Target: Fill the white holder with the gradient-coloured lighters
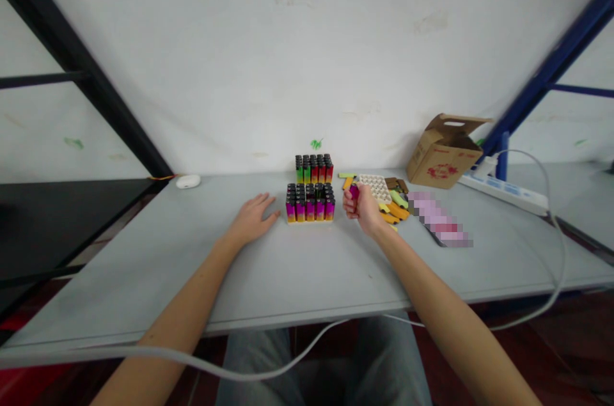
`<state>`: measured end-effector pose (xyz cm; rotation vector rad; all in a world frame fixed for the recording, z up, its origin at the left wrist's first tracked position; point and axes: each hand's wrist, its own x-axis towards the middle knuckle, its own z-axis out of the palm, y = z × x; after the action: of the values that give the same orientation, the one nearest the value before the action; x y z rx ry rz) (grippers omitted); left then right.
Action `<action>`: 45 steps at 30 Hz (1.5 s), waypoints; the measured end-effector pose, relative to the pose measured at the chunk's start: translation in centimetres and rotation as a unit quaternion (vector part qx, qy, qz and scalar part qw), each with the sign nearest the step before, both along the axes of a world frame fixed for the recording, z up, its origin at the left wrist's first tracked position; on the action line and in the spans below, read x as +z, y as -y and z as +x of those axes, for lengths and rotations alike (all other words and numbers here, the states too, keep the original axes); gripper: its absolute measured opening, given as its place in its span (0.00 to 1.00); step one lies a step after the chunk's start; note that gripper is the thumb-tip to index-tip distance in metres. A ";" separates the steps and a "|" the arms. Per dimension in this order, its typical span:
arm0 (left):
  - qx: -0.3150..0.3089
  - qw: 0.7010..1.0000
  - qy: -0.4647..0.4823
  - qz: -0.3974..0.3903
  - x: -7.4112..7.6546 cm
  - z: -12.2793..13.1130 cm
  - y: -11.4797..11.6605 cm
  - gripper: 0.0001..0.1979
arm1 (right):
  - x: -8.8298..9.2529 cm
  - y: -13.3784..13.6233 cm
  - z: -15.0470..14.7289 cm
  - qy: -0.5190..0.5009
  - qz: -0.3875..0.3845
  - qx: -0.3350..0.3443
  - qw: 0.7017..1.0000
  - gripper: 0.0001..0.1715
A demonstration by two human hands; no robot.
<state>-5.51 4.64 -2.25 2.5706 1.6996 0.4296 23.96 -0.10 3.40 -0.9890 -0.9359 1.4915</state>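
My right hand (363,206) is closed around a purple lighter (354,191) with a dark top, held just above the table. Left of it stands a block of purple-and-orange lighters (310,209) with black tops, upright in rows on a pale tray. Behind this block is a second group of green and red lighters (314,169), also upright. My left hand (252,217) lies flat on the table beside the front block, fingers spread, with nothing in it. The lower part of the held lighter is hidden by my fingers.
A cream tray with holes (375,188) lies behind my right hand, with loose yellow and orange pieces (397,210) around it. Further right are a blurred pink phone-like object (439,219), an open cardboard box (444,160) and a power strip (506,192). A white cable (268,375) hangs along the front edge.
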 end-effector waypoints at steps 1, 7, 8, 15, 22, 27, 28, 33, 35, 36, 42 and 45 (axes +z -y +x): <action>-0.002 1.000 -0.001 0.002 0.0 0.0 0.0 0.32 | 0.0 0.0 0.0 0.001 -0.001 -0.001 1.000 0.16; 0.003 1.000 -0.008 -0.001 -0.1 0.0 -0.1 0.33 | 0.1 0.2 -0.2 0.012 0.001 -0.010 1.000 0.15; 0.004 1.000 -0.009 -0.002 -0.1 -0.1 -0.1 0.33 | 0.1 0.2 -0.2 0.012 -0.001 -0.010 1.000 0.15; 0.002 1.000 -0.011 -0.002 0.0 -0.1 -0.1 0.33 | 0.2 0.1 -0.3 0.007 -0.010 -0.011 1.000 0.15; 0.002 1.000 -0.012 0.003 -0.1 -0.1 -0.1 0.32 | 0.3 0.1 -0.3 -0.002 -0.024 0.005 1.000 0.17; -0.003 1.000 -0.011 0.009 -0.2 -0.2 -0.2 0.32 | 0.1 0.3 -0.4 -0.023 -0.009 0.016 1.000 0.20; -0.003 1.000 -0.009 0.010 -0.2 -0.2 -0.2 0.32 | 0.1 0.4 -0.3 -0.036 -0.003 0.015 0.999 0.20; 0.000 1.000 -0.005 0.009 -0.2 -0.1 -0.1 0.33 | 0.3 0.8 0.2 -0.103 0.061 -0.002 0.993 0.21; -0.001 1.000 -0.006 0.010 -0.2 -0.1 -0.1 0.33 | 0.4 0.7 0.3 -0.109 0.081 -0.008 0.991 0.15; -0.002 1.000 -0.006 0.010 -0.2 -0.1 -0.1 0.33 | 0.4 0.7 0.3 -0.106 0.087 -0.013 0.991 0.14; -0.006 1.000 -0.002 0.004 -0.1 -0.1 -0.2 0.34 | -0.3 0.1 -0.2 -0.040 0.086 -0.048 0.994 0.16; -0.007 1.000 -0.001 0.006 -0.1 -0.1 -0.1 0.33 | -0.7 -0.1 -0.1 -0.001 0.094 -0.062 0.994 0.18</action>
<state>-5.63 4.76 -2.35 2.5916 1.6830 0.4379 23.86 -0.01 2.69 -0.8917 -0.9757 1.2765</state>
